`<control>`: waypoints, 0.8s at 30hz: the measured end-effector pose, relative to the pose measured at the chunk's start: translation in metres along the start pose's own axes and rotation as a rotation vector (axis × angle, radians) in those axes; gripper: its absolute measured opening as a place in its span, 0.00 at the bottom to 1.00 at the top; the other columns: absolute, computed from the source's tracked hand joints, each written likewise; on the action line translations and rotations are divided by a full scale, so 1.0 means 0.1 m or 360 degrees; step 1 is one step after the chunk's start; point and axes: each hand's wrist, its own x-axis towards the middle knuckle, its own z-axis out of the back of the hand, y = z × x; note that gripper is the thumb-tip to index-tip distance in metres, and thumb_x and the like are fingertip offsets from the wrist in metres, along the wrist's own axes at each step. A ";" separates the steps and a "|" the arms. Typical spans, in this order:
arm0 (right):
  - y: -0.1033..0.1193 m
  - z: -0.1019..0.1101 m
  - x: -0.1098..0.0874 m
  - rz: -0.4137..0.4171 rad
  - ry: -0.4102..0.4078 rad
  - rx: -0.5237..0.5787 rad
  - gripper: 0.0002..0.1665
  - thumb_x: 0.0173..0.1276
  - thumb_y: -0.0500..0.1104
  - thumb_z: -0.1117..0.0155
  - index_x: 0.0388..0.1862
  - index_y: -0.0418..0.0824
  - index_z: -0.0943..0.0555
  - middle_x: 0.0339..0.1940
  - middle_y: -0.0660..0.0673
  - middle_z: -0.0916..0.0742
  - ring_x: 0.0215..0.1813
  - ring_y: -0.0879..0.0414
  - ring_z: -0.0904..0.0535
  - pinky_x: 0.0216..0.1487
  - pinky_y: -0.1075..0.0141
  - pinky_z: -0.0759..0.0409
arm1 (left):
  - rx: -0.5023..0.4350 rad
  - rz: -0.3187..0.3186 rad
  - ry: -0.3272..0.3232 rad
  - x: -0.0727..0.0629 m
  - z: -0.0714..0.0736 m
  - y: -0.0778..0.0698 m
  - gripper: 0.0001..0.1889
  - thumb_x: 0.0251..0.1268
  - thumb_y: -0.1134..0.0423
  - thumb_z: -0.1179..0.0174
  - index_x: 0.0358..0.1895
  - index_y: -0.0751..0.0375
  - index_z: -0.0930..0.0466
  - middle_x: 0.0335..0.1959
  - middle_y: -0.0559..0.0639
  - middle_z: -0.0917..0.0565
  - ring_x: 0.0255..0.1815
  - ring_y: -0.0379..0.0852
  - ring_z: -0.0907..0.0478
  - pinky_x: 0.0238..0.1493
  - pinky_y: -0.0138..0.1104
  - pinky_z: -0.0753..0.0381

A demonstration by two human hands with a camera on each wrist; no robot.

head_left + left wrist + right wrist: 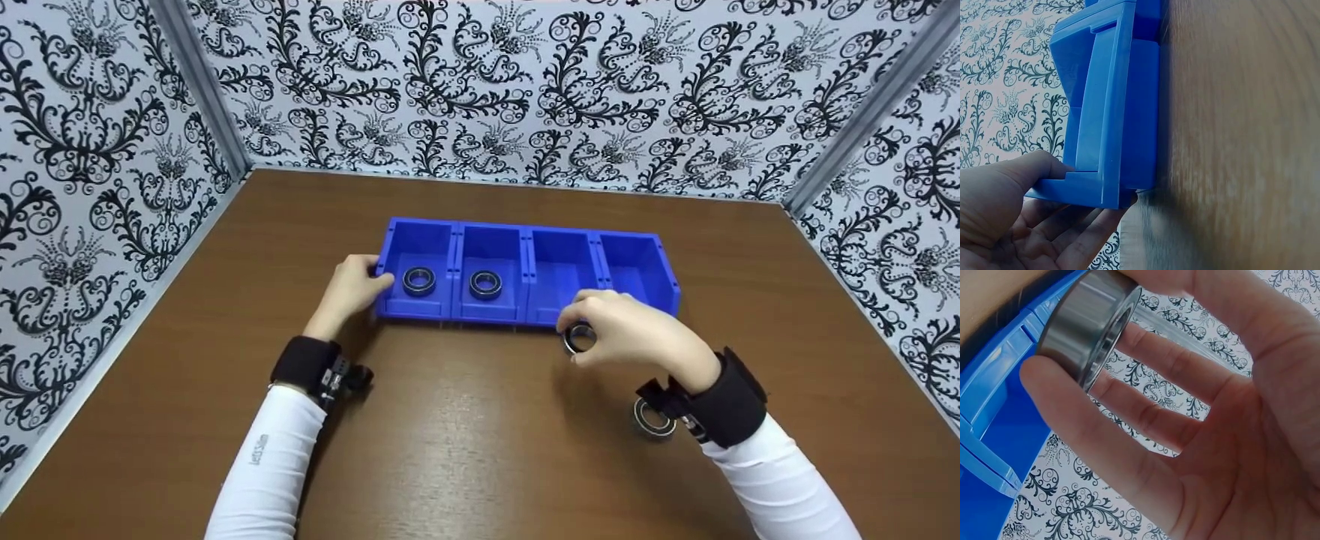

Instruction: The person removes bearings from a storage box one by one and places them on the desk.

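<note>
My left hand [352, 285] grips the left side wall of a blue four-compartment bin [489, 311], thumb over the rim and fingers on the outside. In the left wrist view the thumb lies on the blue bin's [1109, 124] edge. My right hand [634, 330] pinches a metal ball bearing [1081, 326] between thumb and fingers, just in front of the third compartment from the left. One bearing [418, 292] lies in the leftmost compartment and another bearing [486, 295] in the second. The two right compartments show bare floors, partly hidden by the right hand.
Another bearing [660, 433] lies on the brown table [450, 450] below the right wrist, partly covered by the black wrist strap [724, 401]. Patterned wall panels [487, 90] enclose the table at the back and sides.
</note>
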 end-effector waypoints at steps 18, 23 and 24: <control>0.07 -0.12 -0.12 0.0065 0.0026 -0.0002 0.13 0.50 0.37 0.27 0.37 0.45 0.14 0.35 0.49 0.19 0.34 0.58 0.27 0.34 0.63 0.28 | 0.0024 -0.0007 0.0005 0.02 0.00 0.02 0.16 0.61 0.69 0.43 0.50 0.71 0.15 0.35 0.55 0.18 0.36 0.51 0.25 0.42 0.40 0.27; 0.09 -0.16 -0.15 0.0093 0.0019 -0.0010 0.14 0.50 0.37 0.26 0.38 0.45 0.14 0.35 0.50 0.19 0.34 0.57 0.25 0.34 0.62 0.27 | 0.0023 0.0007 0.0008 0.02 0.00 0.02 0.17 0.61 0.68 0.43 0.51 0.71 0.16 0.36 0.56 0.18 0.37 0.52 0.24 0.43 0.41 0.26; 0.09 -0.16 -0.16 0.0098 0.0019 -0.0006 0.14 0.50 0.37 0.26 0.38 0.45 0.14 0.35 0.50 0.19 0.34 0.57 0.25 0.33 0.63 0.27 | 0.0023 0.0009 0.0007 0.02 0.00 0.02 0.17 0.61 0.68 0.43 0.51 0.71 0.16 0.36 0.57 0.18 0.37 0.52 0.24 0.43 0.41 0.26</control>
